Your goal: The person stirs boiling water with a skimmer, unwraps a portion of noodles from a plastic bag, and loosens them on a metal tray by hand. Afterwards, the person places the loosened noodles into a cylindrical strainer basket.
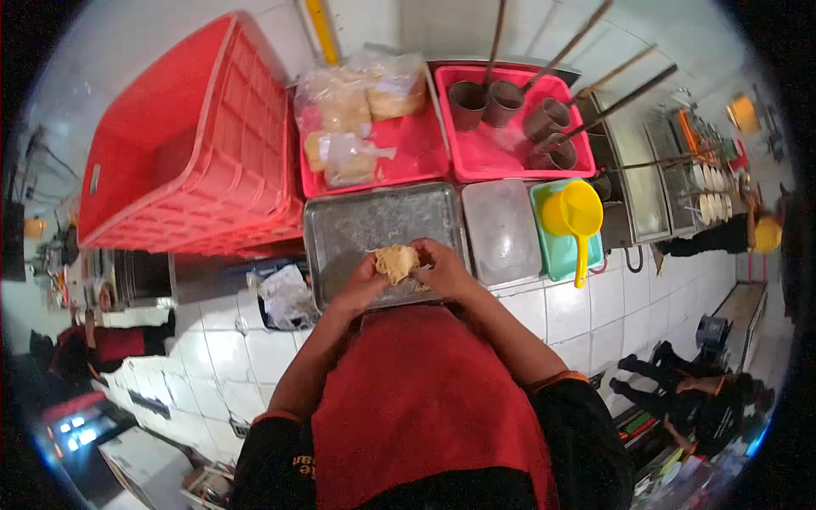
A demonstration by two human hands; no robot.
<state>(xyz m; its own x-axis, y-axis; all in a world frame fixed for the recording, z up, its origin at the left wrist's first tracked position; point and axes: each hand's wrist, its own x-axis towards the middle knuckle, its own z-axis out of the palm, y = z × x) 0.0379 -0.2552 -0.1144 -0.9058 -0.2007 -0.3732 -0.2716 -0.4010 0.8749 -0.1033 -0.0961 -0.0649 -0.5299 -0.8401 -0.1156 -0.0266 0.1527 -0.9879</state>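
White tiles (217, 350) cover the kitchen floor. At ten o'clock from the hands stands a red crate (248, 136). The person's left hand (364, 277) curls partway closed against a pale clump (396, 263), held over the six o'clock side of a metal tray (382, 212). Bent fingers of the right hand (440, 267) grasp its other side. Toward two o'clock, a yellow dipper (580, 209) rests on a green tub (554, 264).
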